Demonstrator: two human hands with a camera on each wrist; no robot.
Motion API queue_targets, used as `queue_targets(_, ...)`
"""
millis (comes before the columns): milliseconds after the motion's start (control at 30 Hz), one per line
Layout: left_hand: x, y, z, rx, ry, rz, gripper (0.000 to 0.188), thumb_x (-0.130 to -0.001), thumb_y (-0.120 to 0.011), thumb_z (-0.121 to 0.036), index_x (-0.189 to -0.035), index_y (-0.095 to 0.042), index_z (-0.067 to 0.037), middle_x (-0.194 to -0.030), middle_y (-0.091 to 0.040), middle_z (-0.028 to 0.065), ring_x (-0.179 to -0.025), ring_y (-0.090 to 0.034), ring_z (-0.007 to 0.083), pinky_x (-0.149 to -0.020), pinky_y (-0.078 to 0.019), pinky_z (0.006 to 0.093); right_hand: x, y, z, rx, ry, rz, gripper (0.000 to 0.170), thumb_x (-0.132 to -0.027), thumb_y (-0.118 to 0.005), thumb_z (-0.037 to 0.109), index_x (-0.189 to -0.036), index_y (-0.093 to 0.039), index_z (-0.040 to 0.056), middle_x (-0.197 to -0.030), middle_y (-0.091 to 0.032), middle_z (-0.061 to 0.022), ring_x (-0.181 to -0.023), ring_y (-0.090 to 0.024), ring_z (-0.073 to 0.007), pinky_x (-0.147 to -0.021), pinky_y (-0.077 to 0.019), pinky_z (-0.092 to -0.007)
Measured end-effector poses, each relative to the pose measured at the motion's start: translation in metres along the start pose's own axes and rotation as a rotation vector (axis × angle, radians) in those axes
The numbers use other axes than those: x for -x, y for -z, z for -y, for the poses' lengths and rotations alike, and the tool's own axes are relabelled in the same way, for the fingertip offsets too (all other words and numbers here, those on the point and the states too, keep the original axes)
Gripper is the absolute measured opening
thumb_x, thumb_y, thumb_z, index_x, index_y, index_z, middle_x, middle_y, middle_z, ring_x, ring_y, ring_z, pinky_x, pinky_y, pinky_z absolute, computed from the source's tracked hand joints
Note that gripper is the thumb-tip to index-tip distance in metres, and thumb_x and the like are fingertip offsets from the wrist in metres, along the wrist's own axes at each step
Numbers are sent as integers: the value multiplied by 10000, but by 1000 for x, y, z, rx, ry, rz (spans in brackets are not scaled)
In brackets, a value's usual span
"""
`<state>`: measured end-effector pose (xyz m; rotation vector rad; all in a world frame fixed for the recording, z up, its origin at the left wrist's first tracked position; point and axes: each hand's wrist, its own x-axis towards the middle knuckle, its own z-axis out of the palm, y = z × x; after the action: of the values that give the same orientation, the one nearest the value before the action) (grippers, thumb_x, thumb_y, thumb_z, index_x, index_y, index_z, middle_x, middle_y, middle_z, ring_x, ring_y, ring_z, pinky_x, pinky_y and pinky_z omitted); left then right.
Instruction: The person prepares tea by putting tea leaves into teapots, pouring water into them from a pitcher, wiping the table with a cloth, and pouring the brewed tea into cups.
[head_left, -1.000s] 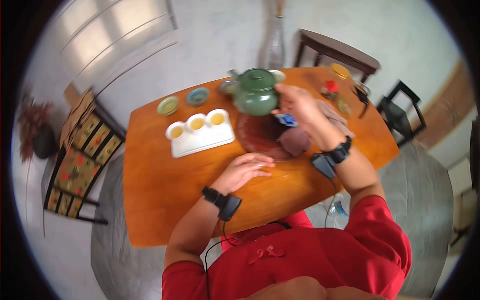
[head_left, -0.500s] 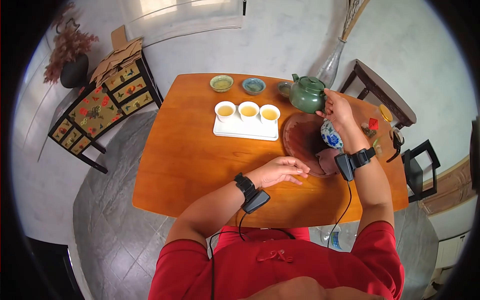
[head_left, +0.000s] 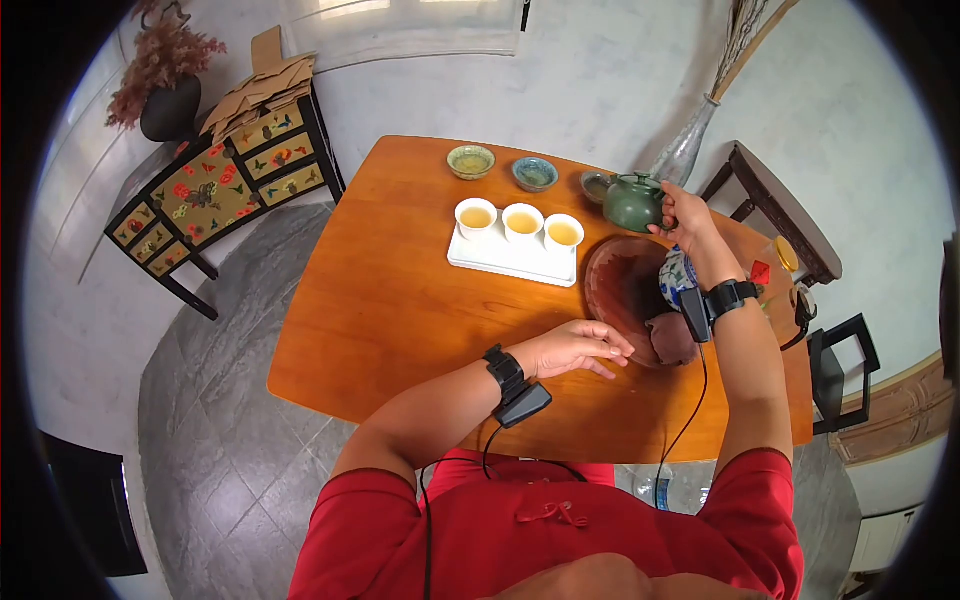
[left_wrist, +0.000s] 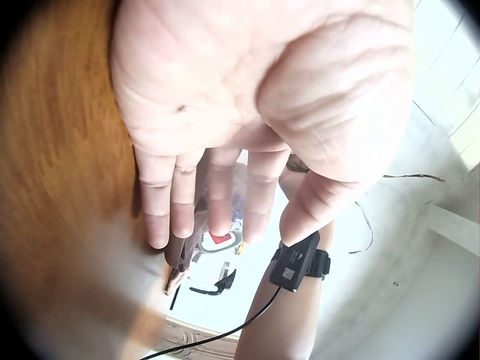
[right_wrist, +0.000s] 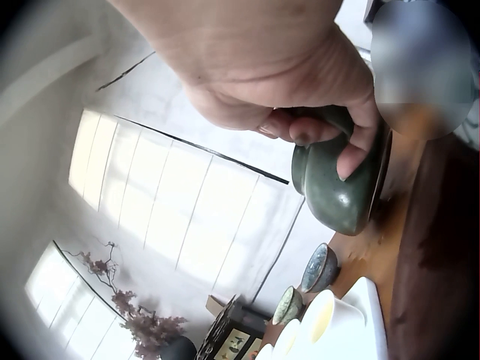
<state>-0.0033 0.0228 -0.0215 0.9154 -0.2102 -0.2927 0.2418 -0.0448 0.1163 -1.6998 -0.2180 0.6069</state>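
My right hand [head_left: 690,218] grips the green teapot [head_left: 634,204] by its handle side, at the back right of the table. In the right wrist view the teapot [right_wrist: 341,191] is upright, low by the tabletop, with a thumb or finger against its side. My left hand [head_left: 580,350] has its fingers loosely extended and holds nothing, near the front left rim of a round reddish-brown tray [head_left: 612,290]. On that tray are a blue-and-white pot [head_left: 676,275], partly hidden by my right wrist, and a brownish-purple cloth [head_left: 672,338].
Three white cups of yellow tea [head_left: 522,222] stand along a white rectangular tray [head_left: 510,262]. Behind them sit a green bowl [head_left: 471,162], a blue bowl [head_left: 535,174] and a dark bowl [head_left: 595,186] beside the teapot. A yellow-lidded jar [head_left: 785,254] stands right.
The teapot has come down toward the table, still in my right hand, after being held higher over the round tray's back edge. My left hand stays near the tray. The head view has shifted.
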Motion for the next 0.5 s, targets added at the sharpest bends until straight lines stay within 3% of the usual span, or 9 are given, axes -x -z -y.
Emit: queue_targets(500,-2,2,2,-31,-5,3,226,-965,-561,-115,-1165,-595,-15,-1210,-593,100,-1157,-576,225,-953,-506,426,-1,5,12,72,-24,29,275,-943,-560,335,-752,-464,162,-600,-311,65,-531,-340,-91,-653,-522,-379)
